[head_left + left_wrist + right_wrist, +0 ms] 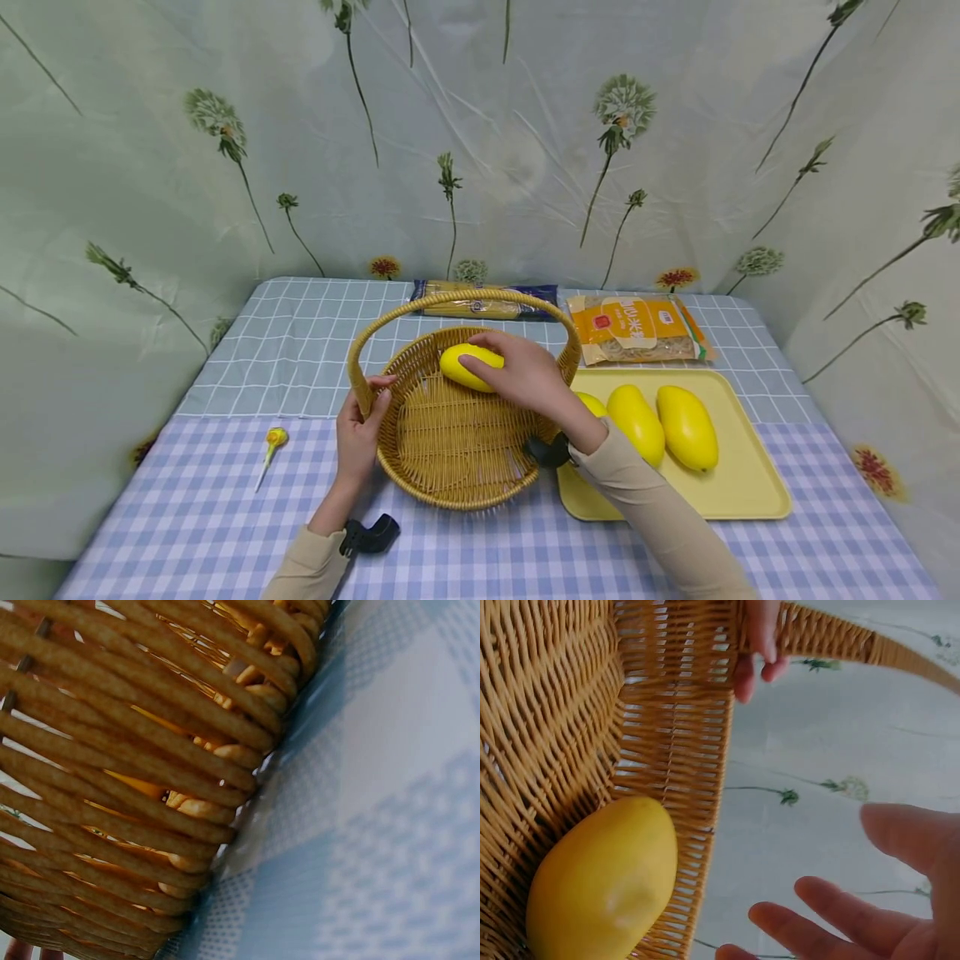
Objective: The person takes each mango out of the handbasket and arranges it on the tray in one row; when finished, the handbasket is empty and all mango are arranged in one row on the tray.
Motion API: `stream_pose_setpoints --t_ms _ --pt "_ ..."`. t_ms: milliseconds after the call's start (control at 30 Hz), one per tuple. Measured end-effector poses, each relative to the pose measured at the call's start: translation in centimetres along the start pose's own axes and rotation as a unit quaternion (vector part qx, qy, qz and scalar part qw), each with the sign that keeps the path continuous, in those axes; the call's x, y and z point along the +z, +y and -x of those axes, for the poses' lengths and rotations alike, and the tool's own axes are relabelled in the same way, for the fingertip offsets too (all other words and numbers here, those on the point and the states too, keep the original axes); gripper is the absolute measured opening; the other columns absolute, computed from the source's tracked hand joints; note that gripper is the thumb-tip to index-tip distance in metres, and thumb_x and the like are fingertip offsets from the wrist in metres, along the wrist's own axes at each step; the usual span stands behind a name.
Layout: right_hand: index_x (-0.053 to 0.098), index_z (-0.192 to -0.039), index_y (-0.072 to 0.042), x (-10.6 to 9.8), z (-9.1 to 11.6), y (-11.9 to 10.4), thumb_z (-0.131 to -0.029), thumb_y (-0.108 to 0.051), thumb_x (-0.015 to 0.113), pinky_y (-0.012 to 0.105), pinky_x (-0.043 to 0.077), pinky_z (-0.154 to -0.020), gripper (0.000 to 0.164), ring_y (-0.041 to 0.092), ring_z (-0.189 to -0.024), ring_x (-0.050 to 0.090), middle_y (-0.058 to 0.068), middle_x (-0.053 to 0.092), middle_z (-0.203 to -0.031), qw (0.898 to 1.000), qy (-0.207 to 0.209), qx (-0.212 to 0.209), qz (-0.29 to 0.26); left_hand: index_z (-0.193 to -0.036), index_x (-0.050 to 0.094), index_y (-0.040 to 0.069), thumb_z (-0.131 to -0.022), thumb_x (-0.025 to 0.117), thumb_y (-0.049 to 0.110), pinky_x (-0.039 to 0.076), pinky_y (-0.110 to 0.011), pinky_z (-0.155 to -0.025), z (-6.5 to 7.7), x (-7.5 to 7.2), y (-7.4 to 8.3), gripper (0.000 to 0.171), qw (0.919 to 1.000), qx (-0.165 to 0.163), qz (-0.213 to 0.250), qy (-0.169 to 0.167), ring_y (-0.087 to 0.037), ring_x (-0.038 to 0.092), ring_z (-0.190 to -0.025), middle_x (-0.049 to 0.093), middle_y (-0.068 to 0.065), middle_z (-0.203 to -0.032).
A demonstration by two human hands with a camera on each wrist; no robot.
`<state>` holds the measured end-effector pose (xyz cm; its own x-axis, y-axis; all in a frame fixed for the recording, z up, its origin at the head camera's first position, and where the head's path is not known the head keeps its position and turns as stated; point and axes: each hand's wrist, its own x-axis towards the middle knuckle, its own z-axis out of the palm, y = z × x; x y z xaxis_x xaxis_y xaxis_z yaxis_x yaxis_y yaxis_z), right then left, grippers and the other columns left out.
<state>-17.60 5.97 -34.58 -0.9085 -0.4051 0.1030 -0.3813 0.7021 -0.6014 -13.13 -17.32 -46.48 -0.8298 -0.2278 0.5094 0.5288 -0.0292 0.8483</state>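
A yellow mango lies against the far wall inside the round wicker basket. My left hand grips the basket's left side at the foot of its arched handle; its fingers show at the handle foot in the right wrist view. Above the mango is my right hand. In the right wrist view that hand's fingers are spread, apart from the mango. The left wrist view is mostly filled by the basket's outer weave.
Several more mangoes lie on a yellow tray at the right, partly behind my right forearm. An orange noodle packet and a long pasta packet lie at the back. A wrapped lollipop is at the left.
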Motion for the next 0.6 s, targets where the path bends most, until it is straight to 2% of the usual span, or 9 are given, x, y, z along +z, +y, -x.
stream_pose_setpoints --t_ms 167,333,433,600 --pt "0.060 -0.128 -0.015 0.5 -1.4 0.4 -0.091 -0.046 0.061 0.044 0.047 -0.081 0.048 0.027 -0.107 0.058 0.006 0.060 -0.125 0.999 -0.025 0.012 0.029 -0.110 0.054 -0.015 -0.093 0.052 -0.008 0.037 -0.027 -0.096 0.0 0.0 0.0 0.018 1.0000 -0.004 0.002 0.004 -0.024 0.052 -0.112 0.062 -0.022 -0.109" --pt "0.058 -0.130 -0.014 1.4 -2.6 0.9 -0.088 -0.046 0.064 0.040 0.048 -0.075 0.052 0.023 -0.102 0.059 0.005 0.059 -0.126 0.996 -0.050 0.027 0.066 -0.110 0.055 -0.015 -0.093 0.051 -0.009 0.037 -0.026 -0.094 0.1 0.1 0.1 0.018 0.9999 0.003 0.014 0.003 -0.027 0.051 -0.111 0.064 -0.016 -0.108" --pt "0.057 -0.131 -0.012 2.0 -3.0 1.2 -0.088 -0.045 0.064 0.038 0.047 -0.071 0.055 0.023 -0.101 0.058 0.007 0.058 -0.126 0.994 -0.067 0.028 0.087 -0.110 0.055 -0.014 -0.093 0.051 -0.009 0.037 -0.026 -0.094 0.1 0.1 0.1 0.018 0.9999 0.006 0.014 0.002 -0.025 0.052 -0.111 0.065 -0.014 -0.108" --pt "0.054 -0.133 -0.011 2.5 -3.3 1.5 -0.089 -0.047 0.062 0.037 0.046 -0.071 0.058 0.025 -0.104 0.056 0.010 0.057 -0.128 0.989 -0.078 0.030 0.125 -0.110 0.055 -0.014 -0.093 0.050 -0.010 0.037 -0.026 -0.094 0.1 0.2 0.2 0.019 0.9999 0.012 0.012 0.000 -0.029 0.051 -0.111 0.064 -0.017 -0.108"
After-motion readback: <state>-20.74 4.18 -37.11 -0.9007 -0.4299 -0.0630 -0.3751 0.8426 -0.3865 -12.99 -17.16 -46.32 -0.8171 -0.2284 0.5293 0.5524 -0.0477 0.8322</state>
